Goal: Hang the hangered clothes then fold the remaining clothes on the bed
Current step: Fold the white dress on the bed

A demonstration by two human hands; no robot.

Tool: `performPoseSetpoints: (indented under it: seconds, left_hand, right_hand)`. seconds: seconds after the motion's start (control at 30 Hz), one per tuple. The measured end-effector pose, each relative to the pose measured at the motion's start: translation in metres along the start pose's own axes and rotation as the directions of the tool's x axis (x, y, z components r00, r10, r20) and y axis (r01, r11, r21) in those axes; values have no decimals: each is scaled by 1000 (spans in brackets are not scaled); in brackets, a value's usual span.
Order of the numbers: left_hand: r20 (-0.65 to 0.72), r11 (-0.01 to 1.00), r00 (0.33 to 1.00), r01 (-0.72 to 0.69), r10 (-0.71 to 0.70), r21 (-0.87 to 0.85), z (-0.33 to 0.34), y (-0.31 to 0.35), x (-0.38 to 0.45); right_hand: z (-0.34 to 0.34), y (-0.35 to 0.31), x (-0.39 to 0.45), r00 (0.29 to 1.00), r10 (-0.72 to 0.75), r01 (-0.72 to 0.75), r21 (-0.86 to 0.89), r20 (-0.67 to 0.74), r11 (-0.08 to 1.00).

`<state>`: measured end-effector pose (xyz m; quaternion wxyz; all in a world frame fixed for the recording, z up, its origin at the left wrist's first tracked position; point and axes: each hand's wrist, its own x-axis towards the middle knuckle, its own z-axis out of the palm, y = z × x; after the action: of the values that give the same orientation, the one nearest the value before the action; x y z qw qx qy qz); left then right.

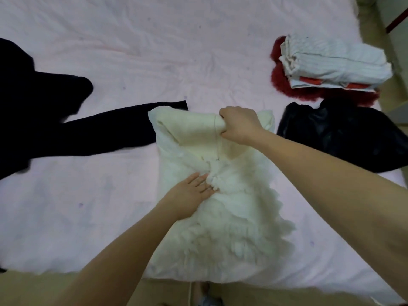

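A fluffy white garment lies on the pink bed right in front of me, reaching to the near edge. My right hand grips a rolled cream part of it at the far end. My left hand presses flat on its middle with fingers straight. A black garment is spread unfolded on the left, one long part touching the white garment's far left corner.
At the right of the bed a folded pale striped garment lies on a dark red fuzzy one. In front of that stack sits a folded shiny black garment. The bed's near edge and floor show below.
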<state>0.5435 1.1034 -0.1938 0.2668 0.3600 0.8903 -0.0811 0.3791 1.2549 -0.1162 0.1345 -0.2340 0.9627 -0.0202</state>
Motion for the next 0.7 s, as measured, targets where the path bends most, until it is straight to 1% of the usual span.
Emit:
performPoseSetpoints:
  seconds: [0.1,0.2,0.23,0.3,0.33,0.37,0.4,0.43,0.47,0.5,0.53,0.57,0.6,0.63,0.67,0.7]
  left_hand:
    - [-44,998,997,55,-56,-12,3,11,-6]
    - [-69,992,989,126,-127,-18,3,22,-18]
    - [-67,990,987,142,-144,-24,1,32,-32]
    - [-102,988,983,148,-153,-52,-2,43,-55]
    - [-188,992,974,119,-125,-39,-5,50,-70]
    - [-308,998,949,67,-66,-9,-9,60,-89]
    - [-456,999,890,18,3,42,-11,67,-109]
    - [-591,998,805,-12,47,63,-12,69,-122]
    - [-703,999,710,-10,44,52,-16,73,-138]
    - [-755,999,656,21,6,26,-18,74,-146]
    - [-749,997,661,72,-46,2,-21,74,-153]
    - [-704,993,705,116,-91,-13,-22,76,-157]
    - [-629,987,764,157,-142,-32,-22,74,-154]
    - [-524,979,829,196,-198,-60,-20,76,-153]
    - [-425,966,867,238,-260,-105,-13,80,-149]
    - [-359,945,875,286,-325,-158,-9,83,-143]
  right_hand:
    - [-18,-21,-49,996,-13,15,11,-91,1000]
    - [-16,-37,-98,980,-46,38,-44,-194,998]
    - [-14,-47,-122,978,-41,34,-40,-203,999]
    - [-1,-58,-149,986,-37,34,-23,-165,999]
    - [6,-64,-164,990,-37,34,-24,-133,999]
    - [14,-70,-180,995,-32,30,-25,-94,999]
    - [22,-78,-197,997,-34,33,-21,-63,999]
    - [31,-80,-207,999,-38,37,-19,-25,999]
    - [38,-85,-221,999,-45,45,-15,-6,999]
    - [43,-87,-230,999,-50,50,-14,17,999]
    - [48,-89,-240,998,-63,63,2,15,998]
    - [54,-91,-251,997,-70,70,21,6,997]
    - [59,-89,-255,996,-87,87,32,-14,996]
    - [65,-89,-263,995,-99,100,32,-21,995]
    - [75,-88,-272,994,-105,105,22,-21,994]
    - [82,-85,-277,994,-111,111,12,-17,994]
